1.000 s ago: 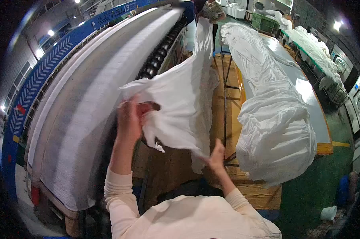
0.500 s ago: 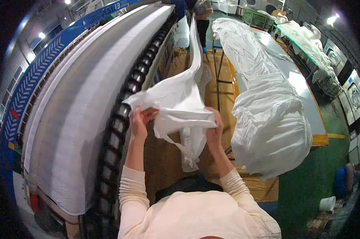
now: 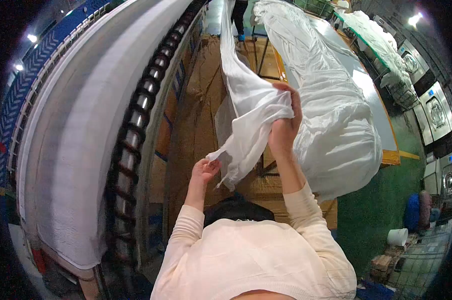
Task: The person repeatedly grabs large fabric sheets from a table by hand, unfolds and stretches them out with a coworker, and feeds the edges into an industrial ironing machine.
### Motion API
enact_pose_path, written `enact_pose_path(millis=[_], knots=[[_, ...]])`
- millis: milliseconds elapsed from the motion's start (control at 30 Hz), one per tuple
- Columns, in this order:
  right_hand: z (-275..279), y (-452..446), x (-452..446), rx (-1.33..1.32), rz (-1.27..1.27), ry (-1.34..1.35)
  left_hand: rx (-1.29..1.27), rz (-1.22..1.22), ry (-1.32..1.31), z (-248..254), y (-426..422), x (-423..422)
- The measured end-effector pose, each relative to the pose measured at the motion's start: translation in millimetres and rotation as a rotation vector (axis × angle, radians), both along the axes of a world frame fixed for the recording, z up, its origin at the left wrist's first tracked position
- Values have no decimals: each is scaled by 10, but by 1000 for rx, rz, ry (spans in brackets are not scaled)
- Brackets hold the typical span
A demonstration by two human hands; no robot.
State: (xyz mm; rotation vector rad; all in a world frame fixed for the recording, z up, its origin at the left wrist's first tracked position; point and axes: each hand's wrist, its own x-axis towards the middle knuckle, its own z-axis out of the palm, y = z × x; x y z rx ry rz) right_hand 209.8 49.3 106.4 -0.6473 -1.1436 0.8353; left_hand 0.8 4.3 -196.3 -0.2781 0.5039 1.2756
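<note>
A long white cloth (image 3: 251, 95) stretches from the far end of the aisle to my two hands. My right hand (image 3: 287, 120), raised at the centre right, is wrapped round a gathered part of it. Lower and to the left, my left hand (image 3: 206, 170) pinches a corner of the same cloth. Folds hang between the two hands, with a loose tip near the left one. Beside my right hand, a large heap of white fabric (image 3: 336, 135) lies along a table.
On the left runs a long machine with a pale bed (image 3: 81, 145) and a dark spiral roller (image 3: 146, 95). A person's legs (image 3: 238, 20) stand at the far end. Washing machines (image 3: 437, 112) and a white bucket (image 3: 397, 237) are at the right.
My right hand has risen and moved right with the cloth. My left hand has moved down and right, away from the roller, still on the cloth. The view has tilted downward.
</note>
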Motion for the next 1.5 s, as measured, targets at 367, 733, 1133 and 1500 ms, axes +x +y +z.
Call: enact_pose_path(millis=[367,733,1133,1500], knots=[[4,109,103,32,-71,-25,154,-305,432,708,-65,1157],[-722,23,893,-130,-399,-251,374,-30,833,895,-284,-18],[-981,-403,637,-127,-340,-339,365,-115,1495,1146,-350,-983],[-299,-425,686,-33,-174,-67,-108,-434,928,-333,445,797]])
